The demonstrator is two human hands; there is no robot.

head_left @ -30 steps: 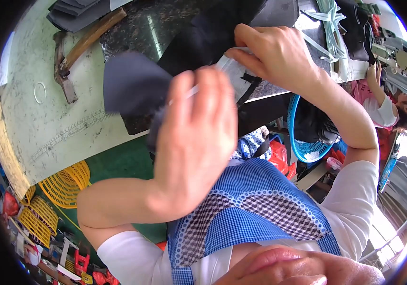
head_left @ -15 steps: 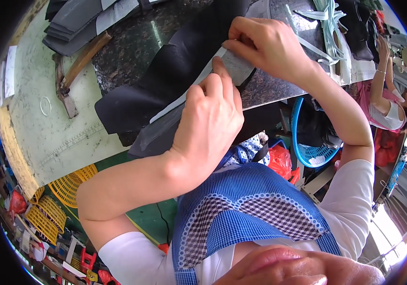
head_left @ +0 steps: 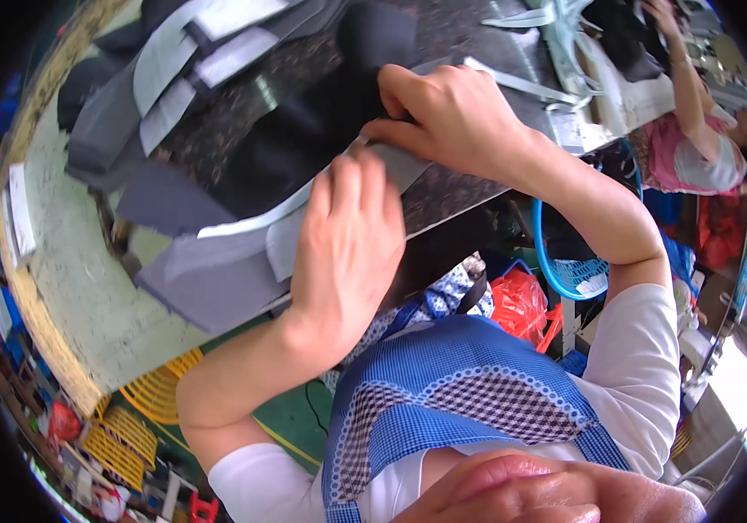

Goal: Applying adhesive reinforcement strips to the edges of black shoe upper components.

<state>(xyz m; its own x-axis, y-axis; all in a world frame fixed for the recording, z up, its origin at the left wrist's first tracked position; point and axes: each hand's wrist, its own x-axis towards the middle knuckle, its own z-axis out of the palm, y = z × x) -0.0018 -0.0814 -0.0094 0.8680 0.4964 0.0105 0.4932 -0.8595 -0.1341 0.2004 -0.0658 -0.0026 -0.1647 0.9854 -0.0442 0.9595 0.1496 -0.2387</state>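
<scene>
A long dark piece of sheet material (head_left: 273, 161) lies across the bench, with a narrow white strip (head_left: 256, 220) along its near edge. A grey flat piece (head_left: 208, 277) sits beside that strip, toward me. My right hand (head_left: 452, 113) is closed, its thumb and bent forefinger pinching the strip edge of the work; the pinched spot is partly hidden. Blurred by motion, my left hand (head_left: 347, 235) rests just left of it over the strip and grey piece. Its fingers are stretched out and slightly apart, with the tips touching or very near the seam.
Stacked grey and white cut pieces (head_left: 182, 78) lie at the far left of the bench. Pale green strips (head_left: 569, 44) hang at the far right. A blue basket (head_left: 540, 253) and red plastic bag (head_left: 521, 305) are below the bench edge. Another person (head_left: 696, 148) works at right.
The work has shifted left and toward me, with both hands following. My left forefinger no longer points along the strip alone. The hammer is now mostly covered by material.
</scene>
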